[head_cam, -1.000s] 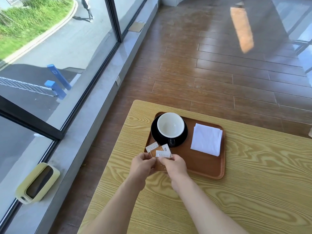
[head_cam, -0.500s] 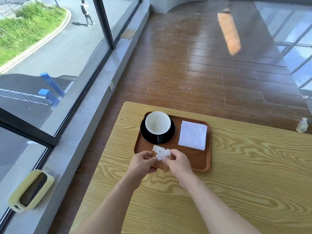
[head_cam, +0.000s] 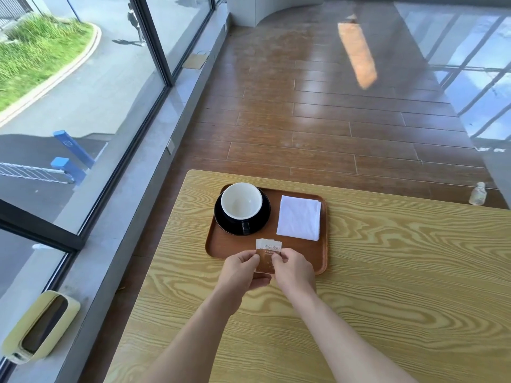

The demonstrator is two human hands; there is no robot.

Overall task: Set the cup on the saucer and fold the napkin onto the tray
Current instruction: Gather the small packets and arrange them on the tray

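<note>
A black cup with a white inside (head_cam: 241, 204) stands upright on a black saucer (head_cam: 263, 217) at the left of a brown wooden tray (head_cam: 320, 252). A folded white napkin (head_cam: 299, 221) lies flat on the tray's right half. Over the tray's near edge, my left hand (head_cam: 241, 269) and my right hand (head_cam: 294, 269) pinch small brown-and-white sugar packets (head_cam: 267, 251) between their fingertips, one hand on each side. The packets' lower parts are hidden by my fingers.
The tray rests on a yellow wood-grain table (head_cam: 387, 286) whose left edge runs beside a grey window sill. A small clear bottle (head_cam: 477, 193) stands at the table's far right edge. A pale yellow bin (head_cam: 38, 327) sits on the floor by the window.
The packets, fanned apart earlier, are now lined up into one stack between my hands. The camera view has shifted, so the tray sits further from me.
</note>
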